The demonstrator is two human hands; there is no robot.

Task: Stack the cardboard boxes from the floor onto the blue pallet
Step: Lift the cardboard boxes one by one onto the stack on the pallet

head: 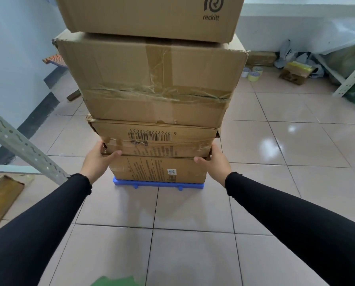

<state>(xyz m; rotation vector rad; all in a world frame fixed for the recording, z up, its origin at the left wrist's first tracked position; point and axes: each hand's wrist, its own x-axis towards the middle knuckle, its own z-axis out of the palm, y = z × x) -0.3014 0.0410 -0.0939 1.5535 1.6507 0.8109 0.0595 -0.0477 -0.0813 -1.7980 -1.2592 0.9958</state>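
- Now four boxes stand stacked on the blue pallet point(158, 184), which sits on the tiled floor point(193, 213); only its front edge shows.
- Left hand point(97, 159) and right hand point(215, 162) flank the second box point(154, 139), at its lower corners, where it meets the bottom box point(158, 170).
- Fingers: thumbs lie across the front seam, palms flat on the sides. The rest wrap behind, so I cannot tell whether they hold the box or only press it.
- Judged step: squaring the stack.
- Doing it well: push evenly from both sides, in small nudges, keeping the second box flush over the bottom box.
- Risk: the big taped box point(151, 79) and the top box point(149, 15) overhang the narrower ones below; a lopsided shove could tip them.
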